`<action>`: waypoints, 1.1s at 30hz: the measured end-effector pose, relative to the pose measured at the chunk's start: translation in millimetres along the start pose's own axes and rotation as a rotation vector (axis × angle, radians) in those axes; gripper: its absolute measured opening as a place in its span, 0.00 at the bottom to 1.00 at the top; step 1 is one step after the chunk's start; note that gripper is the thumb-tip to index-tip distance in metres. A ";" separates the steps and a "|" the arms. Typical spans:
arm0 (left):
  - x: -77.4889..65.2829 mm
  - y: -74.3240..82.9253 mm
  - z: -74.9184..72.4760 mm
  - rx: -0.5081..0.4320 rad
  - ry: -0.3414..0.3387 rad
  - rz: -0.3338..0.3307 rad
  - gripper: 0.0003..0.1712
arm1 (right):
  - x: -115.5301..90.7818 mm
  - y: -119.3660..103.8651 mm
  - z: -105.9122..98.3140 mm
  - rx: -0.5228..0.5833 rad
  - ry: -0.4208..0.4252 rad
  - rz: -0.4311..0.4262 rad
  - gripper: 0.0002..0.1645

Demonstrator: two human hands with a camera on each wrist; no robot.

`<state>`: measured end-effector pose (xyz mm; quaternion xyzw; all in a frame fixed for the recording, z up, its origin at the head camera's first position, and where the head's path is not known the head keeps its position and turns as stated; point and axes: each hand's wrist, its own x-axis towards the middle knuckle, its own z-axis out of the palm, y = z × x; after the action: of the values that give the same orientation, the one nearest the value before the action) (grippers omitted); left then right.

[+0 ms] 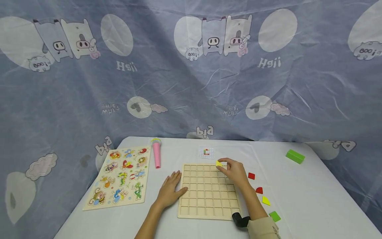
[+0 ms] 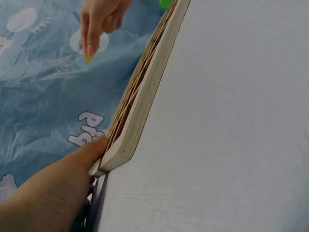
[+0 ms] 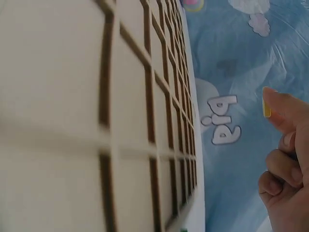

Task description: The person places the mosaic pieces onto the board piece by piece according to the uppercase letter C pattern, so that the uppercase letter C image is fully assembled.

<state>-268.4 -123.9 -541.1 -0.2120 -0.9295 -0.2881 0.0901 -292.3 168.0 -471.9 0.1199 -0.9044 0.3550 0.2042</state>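
The left hand (image 1: 170,192) lies flat on the table (image 1: 313,199), fingers straight, thumb touching the left edge of the grid board (image 1: 208,190). To its right, the right hand (image 1: 235,171) hovers over the board's far right corner, pinching a yellow piece (image 1: 219,163) at its fingertips, just above the top row of cells.

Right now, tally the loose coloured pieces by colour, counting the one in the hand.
Yellow: 2, the yellow piece pinched by the right hand, and the yellow triangle on the table
Red: 2, the red square and the red rounded piece
Green: 2, the green block and the green square
Total: 6
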 end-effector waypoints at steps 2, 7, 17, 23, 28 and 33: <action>0.4 -0.2 0.4 0.004 -0.002 0.001 0.44 | 2.6 -1.9 9.7 0.012 -0.028 0.016 0.16; 0.1 -0.2 0.7 -0.003 0.000 -0.010 0.44 | 3.6 1.2 28.9 0.035 -0.117 0.096 0.16; 0.5 -0.2 2.0 -0.011 0.002 -0.009 0.44 | -4.7 12.7 37.1 -0.017 -0.189 0.154 0.16; 0.8 0.2 1.6 -0.009 0.005 -0.002 0.44 | -5.4 14.9 37.7 -0.005 -0.178 0.151 0.16; 0.7 1.1 -0.4 -0.014 0.013 0.008 0.43 | -6.9 13.7 36.0 0.011 -0.175 0.153 0.17; 0.4 1.4 -2.0 -0.017 0.006 0.006 0.43 | -9.7 14.5 15.2 0.040 -0.153 0.190 0.18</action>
<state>-268.1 -123.8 -538.7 -0.2149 -0.9261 -0.2962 0.0922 -293.3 168.7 -495.0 0.0646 -0.9172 0.3807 0.0978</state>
